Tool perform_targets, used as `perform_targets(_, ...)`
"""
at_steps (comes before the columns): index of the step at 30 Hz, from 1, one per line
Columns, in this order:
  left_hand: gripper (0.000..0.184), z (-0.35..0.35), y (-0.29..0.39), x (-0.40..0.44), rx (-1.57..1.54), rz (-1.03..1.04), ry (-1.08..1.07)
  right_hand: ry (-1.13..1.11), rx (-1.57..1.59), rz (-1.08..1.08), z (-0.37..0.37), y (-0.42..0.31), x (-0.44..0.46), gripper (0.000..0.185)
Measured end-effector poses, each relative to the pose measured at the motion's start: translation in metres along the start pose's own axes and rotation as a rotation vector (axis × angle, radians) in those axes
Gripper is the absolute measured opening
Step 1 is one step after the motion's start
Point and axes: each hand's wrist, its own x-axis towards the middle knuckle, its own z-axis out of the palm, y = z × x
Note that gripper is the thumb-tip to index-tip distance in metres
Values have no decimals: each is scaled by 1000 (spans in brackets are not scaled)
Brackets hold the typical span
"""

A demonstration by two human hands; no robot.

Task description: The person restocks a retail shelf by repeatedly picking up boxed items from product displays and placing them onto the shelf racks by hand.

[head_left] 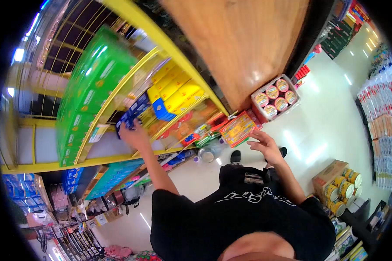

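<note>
My left hand (135,136) reaches into a yellow wire shelf (113,102), its fingers around the near end of a dark blue box (137,108). Beside that box stand yellow boxes (178,89), one with a bright blue side (162,109). Tall green boxes (85,95) fill the part of the shelf to the left. My right hand (265,147) hangs in the air with its fingers apart and nothing in them. Nearest to it is a yellow and red packet (238,130) at the end of the lower shelf.
A carton of round pink-lidded tubs (275,98) sits by a wooden panel (244,43). Yellow cans (344,187) are stacked beside a cardboard box (329,176) on the right. Hanging packets (381,122) line the far right. Clear plastic jars (207,154) lie below the shelf.
</note>
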Motion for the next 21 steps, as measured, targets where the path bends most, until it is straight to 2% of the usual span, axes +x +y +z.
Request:
perform_targets(2, 41, -13, 50, -41, -163, 21, 317, -28, -19, -40, -38, -8, 6, 61)
perform_targets(4, 25, -45, 160, -84, -296, -63, 337, -39, -21, -114, -81, -27, -2, 56)
perform_targets(7, 26, -32, 281, -146, -659, 134, 389, -44, -76, -126, -150, -71, -19, 47)
perform_targets(10, 22, -31, 428, -193, -1001, 390, 139, -4, -97, -241, -225, -122, -43, 42)
perform_targets(11, 18, -28, 465, -212, -1182, 438, -43, 59, -65, -294, -247, -137, -51, 40)
perform_targets(12, 17, -33, 503, -225, -1133, 618, -124, 116, -35, -343, -268, -151, -62, 38)
perform_targets(13, 17, -33, 539, -241, -1238, 712, -284, 168, -8, -392, -291, -165, -72, 37)
perform_targets(14, 25, -29, 569, -252, -1261, 876, -357, 213, 16, -415, -310, -176, -79, 36)
perform_targets(17, 26, -17, 648, -294, -1294, 1148, -604, 326, 118, -469, -359, -194, -99, 30)
perform_targets(21, 26, 5, 744, -336, -1158, 1304, -936, 402, 217, -457, -429, -209, -97, 13)
